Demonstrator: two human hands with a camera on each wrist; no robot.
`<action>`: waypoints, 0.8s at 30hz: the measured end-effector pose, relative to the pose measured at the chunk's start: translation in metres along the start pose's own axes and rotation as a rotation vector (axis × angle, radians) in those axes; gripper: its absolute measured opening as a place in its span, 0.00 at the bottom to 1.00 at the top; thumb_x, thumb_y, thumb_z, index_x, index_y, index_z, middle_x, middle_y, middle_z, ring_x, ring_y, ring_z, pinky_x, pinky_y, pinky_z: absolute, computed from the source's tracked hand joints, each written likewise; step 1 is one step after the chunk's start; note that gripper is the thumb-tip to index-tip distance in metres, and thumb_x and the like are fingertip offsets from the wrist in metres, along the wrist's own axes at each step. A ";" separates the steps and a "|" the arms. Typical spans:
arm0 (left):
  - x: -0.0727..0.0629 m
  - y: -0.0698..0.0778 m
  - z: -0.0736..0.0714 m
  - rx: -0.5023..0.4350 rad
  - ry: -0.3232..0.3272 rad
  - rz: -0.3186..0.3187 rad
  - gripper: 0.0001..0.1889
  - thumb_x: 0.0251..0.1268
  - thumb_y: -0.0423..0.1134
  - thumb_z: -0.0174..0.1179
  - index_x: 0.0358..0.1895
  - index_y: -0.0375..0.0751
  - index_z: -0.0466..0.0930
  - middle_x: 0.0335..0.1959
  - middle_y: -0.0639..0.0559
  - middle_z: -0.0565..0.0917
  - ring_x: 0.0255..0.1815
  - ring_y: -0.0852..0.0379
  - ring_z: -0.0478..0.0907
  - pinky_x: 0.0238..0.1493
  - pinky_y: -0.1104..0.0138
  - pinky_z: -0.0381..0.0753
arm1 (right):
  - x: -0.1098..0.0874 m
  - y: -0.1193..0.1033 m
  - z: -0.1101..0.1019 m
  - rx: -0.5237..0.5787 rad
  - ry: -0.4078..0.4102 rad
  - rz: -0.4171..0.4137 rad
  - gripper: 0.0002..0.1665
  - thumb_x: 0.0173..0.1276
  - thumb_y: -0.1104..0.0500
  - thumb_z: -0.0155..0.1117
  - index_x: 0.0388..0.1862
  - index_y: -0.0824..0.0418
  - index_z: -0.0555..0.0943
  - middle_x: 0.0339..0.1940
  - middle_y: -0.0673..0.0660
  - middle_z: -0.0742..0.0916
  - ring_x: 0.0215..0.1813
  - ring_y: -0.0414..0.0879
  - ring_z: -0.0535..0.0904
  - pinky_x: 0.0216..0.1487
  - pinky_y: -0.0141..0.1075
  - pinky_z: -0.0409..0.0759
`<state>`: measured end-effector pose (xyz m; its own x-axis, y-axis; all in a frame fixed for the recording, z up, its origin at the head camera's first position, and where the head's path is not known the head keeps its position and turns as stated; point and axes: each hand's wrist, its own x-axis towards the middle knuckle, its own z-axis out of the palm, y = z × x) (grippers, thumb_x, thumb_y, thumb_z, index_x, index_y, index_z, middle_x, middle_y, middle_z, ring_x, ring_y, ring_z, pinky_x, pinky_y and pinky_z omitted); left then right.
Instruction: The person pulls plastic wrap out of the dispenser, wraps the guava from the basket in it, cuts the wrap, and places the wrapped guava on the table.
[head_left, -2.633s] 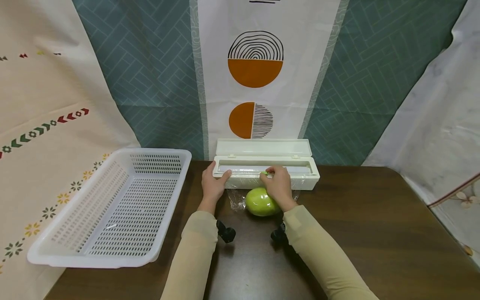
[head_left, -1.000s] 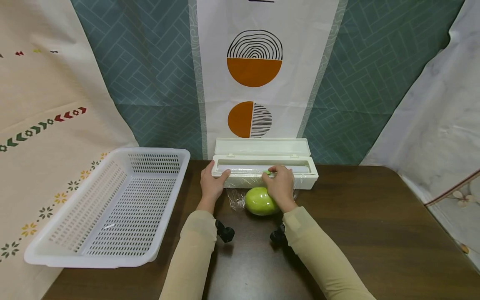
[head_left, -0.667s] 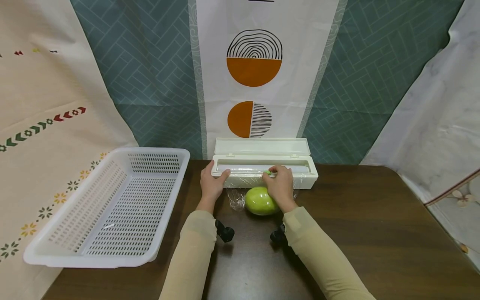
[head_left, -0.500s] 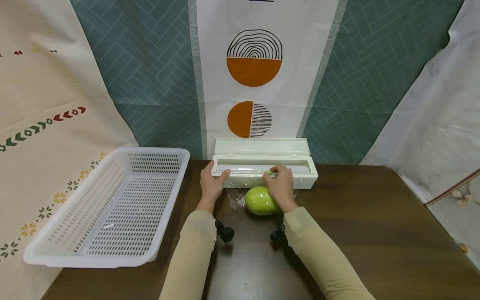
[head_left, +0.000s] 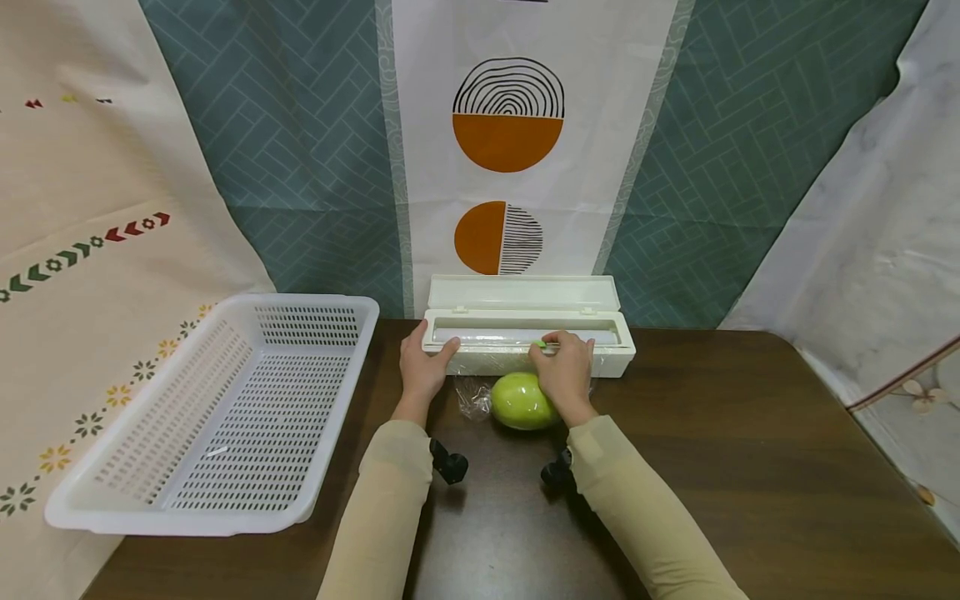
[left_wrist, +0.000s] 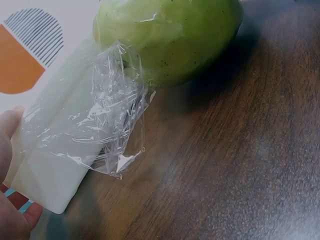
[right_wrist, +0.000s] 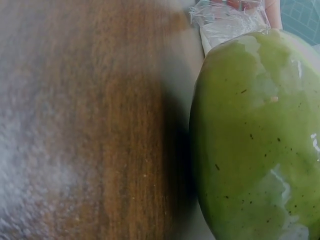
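A white cling film dispenser (head_left: 487, 362) lies near the back of the table with its lid raised and a roll inside. My left hand (head_left: 423, 367) grips the dispenser's left end, thumb on the front rim. With thumb and fingers, my right hand (head_left: 567, 373) pinches a small green slide cutter (head_left: 541, 343) on the front rail. Clear cling film (left_wrist: 117, 107) hangs crumpled over the front. Just before the box sits a green oval fruit (head_left: 519, 402), mango-like, glossy with film in the right wrist view; my right hand partly hides it in the head view.
A white perforated plastic basket (head_left: 341, 442) stands at the left, with a small white strip (head_left: 217, 452) inside. Black wrist cameras hang beneath both forearms. A patterned curtain (head_left: 315, 167) closes off the back of the brown table (head_left: 720, 467).
My right hand has slid the green cutter slightly to the right along the rail. The left hand keeps its grip on the box; the fruit stays in place.
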<state>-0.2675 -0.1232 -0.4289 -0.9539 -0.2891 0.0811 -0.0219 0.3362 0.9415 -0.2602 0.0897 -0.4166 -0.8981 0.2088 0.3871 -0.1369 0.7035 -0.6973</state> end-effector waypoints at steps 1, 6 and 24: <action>0.000 0.000 0.000 0.000 0.000 -0.001 0.39 0.60 0.48 0.64 0.72 0.43 0.57 0.70 0.39 0.58 0.71 0.41 0.56 0.70 0.50 0.58 | 0.000 0.000 0.000 0.003 -0.001 0.001 0.12 0.59 0.56 0.62 0.39 0.62 0.83 0.40 0.61 0.86 0.52 0.56 0.78 0.75 0.53 0.43; 0.001 -0.001 0.001 -0.001 -0.001 0.000 0.39 0.60 0.48 0.64 0.72 0.44 0.57 0.70 0.39 0.59 0.71 0.41 0.56 0.70 0.49 0.58 | -0.001 0.001 -0.001 0.016 0.009 -0.002 0.13 0.59 0.56 0.62 0.39 0.63 0.83 0.40 0.61 0.86 0.52 0.56 0.78 0.75 0.55 0.42; 0.001 -0.002 0.000 -0.007 -0.002 0.009 0.39 0.60 0.48 0.64 0.72 0.43 0.58 0.70 0.38 0.58 0.71 0.40 0.56 0.70 0.49 0.58 | -0.002 0.005 0.000 0.043 0.051 0.011 0.13 0.59 0.57 0.62 0.38 0.65 0.82 0.41 0.64 0.84 0.53 0.58 0.77 0.75 0.55 0.43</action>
<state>-0.2680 -0.1243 -0.4302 -0.9547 -0.2841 0.0891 -0.0111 0.3330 0.9428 -0.2588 0.0925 -0.4207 -0.8771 0.2516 0.4091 -0.1464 0.6712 -0.7267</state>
